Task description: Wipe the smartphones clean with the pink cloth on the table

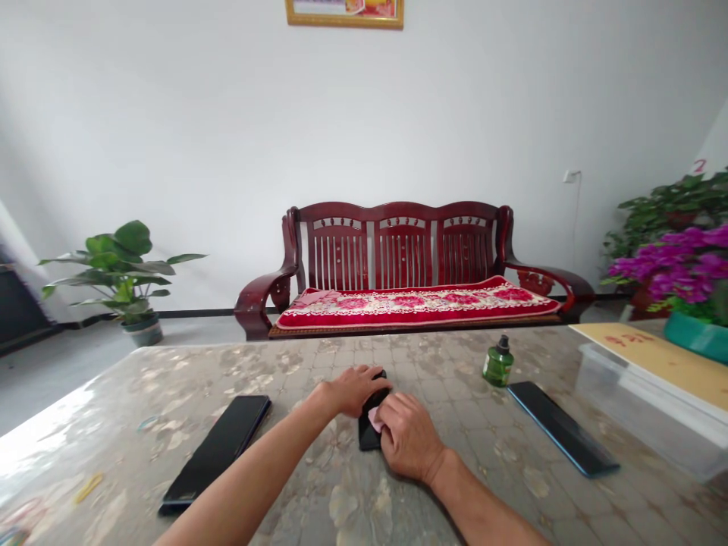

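Observation:
A black phone (368, 436) lies flat in the middle of the table, mostly covered by my hands. My left hand (356, 388) grips its far end, fingers curled over the edge. My right hand (406, 436) presses a small pink cloth (376, 421) onto the phone's screen, fingers closed on the cloth. A second black phone (219, 451) lies to the left, and a third dark phone (560, 436) lies to the right. A small green bottle with a black cap (498, 364) stands upright just beyond the right phone.
The table (171, 379) has a glossy patterned cover. A clear plastic box with a yellow lid (654, 379) sits at the right edge, with purple flowers (676, 265) in a pot behind. A red wooden bench (403, 273) and a potted plant (122, 273) stand beyond.

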### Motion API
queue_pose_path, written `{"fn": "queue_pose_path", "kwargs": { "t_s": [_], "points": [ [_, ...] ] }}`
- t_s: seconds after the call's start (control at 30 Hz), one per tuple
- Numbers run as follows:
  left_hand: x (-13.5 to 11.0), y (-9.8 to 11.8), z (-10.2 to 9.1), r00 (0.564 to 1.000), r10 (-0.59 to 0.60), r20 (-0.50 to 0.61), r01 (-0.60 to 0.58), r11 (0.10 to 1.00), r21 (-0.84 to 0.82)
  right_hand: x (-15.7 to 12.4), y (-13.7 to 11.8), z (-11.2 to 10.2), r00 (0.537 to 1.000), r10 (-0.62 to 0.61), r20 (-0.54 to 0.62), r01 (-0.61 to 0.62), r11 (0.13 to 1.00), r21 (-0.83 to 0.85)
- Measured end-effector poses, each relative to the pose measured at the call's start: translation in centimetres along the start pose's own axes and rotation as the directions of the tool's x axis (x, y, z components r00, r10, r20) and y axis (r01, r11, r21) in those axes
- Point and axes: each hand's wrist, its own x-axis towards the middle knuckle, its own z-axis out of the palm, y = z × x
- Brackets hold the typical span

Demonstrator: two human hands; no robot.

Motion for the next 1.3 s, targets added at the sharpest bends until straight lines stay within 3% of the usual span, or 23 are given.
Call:
{"fn": "queue_pose_path", "kwargs": {
  "t_s": [0.27,0.57,0.73,1.03,1.3],
  "points": [
    [-3.7,-0.1,0.4,0.961,-0.276,0.000,0.272,0.946,-0.177,-0.1,1.3,-0.4,0.990,0.137,-0.035,-0.137,0.990,0.010],
    [-7.7,1.1,3.5,0.911,-0.400,-0.104,0.307,0.823,-0.478,-0.3,2.0,-0.5,0.968,0.236,-0.085,-0.241,0.969,-0.060],
    [-8.2,0.5,3.9,0.877,-0.476,-0.063,0.400,0.797,-0.451,-0.3,1.7,-0.7,0.969,0.238,-0.063,-0.242,0.967,-0.075],
    [-8.3,1.1,4.3,0.854,-0.486,-0.186,0.379,0.826,-0.417,0.7,-1.1,0.2,0.993,0.115,0.029,-0.113,0.991,-0.072],
    [-8.2,2.0,3.7,0.821,-0.539,-0.189,0.434,0.804,-0.406,-0.2,1.0,-0.5,0.983,0.178,-0.044,-0.183,0.954,-0.237]
  ]
}}
